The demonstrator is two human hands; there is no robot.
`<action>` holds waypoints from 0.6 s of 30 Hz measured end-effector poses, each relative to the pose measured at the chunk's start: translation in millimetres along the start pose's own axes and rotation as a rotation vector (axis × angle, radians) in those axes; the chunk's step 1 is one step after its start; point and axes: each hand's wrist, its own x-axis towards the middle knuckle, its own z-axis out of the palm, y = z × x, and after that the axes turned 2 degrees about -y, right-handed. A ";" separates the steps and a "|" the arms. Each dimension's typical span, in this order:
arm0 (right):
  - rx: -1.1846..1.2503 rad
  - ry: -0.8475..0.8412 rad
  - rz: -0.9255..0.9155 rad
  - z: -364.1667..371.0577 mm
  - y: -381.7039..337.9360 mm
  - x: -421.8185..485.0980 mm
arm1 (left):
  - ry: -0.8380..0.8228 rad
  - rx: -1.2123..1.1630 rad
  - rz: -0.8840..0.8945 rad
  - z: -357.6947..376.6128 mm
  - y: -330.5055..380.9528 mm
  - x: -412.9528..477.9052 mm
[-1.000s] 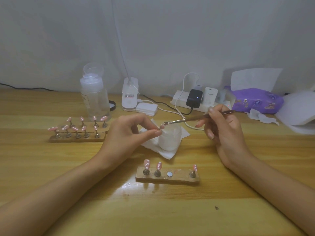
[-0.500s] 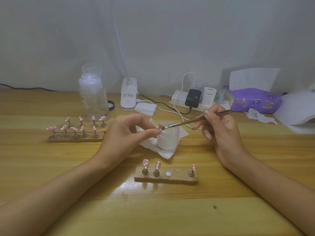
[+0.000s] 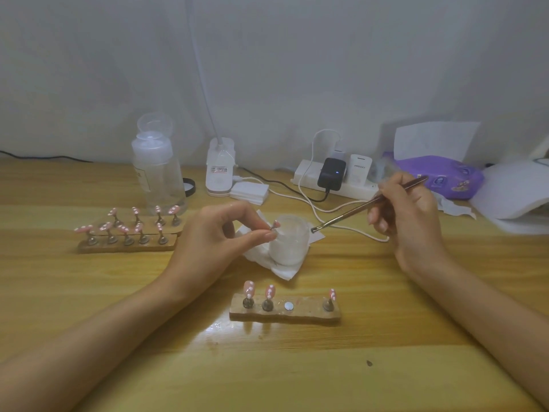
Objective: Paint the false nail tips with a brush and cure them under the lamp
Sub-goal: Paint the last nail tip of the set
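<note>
My left hand pinches a small stand with a pink false nail tip between thumb and forefinger, above a small white jar. My right hand grips a thin metal-handled brush; its tip points left and sits just right of the jar's rim, apart from the nail. A wooden holder in front carries three pink dotted nail tips and one bare magnet spot. Two more holders at left carry several pink tips. The white lamp base stands at the back.
A clear pump bottle stands back left. A power strip with chargers and cables lies behind the jar. A purple wipes pack and white tissues lie at right. A paper napkin lies under the jar on the wooden table.
The brush tip has pulled away to the right from the held nail, with my right hand shifting slightly right. My left hand keeps its pinch in place.
</note>
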 end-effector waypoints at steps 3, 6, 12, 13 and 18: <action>0.070 0.013 -0.019 -2.4 -2.1 2.2 | 0.000 0.004 -0.006 0.1 -1.0 0.3; 0.137 -0.125 -0.142 -1.2 -2.4 0.3 | -0.004 0.009 -0.002 0.1 -1.9 0.1; -0.011 -0.268 -0.285 1.4 -2.7 -5.7 | -0.005 0.026 0.003 -0.3 -0.8 0.4; -0.011 -0.259 -0.289 0.8 -2.5 -5.3 | -0.007 0.028 0.005 -0.2 -0.7 0.3; -0.008 -0.201 -0.286 -4.0 0.7 -0.9 | 0.001 0.026 0.010 -0.2 -2.3 0.0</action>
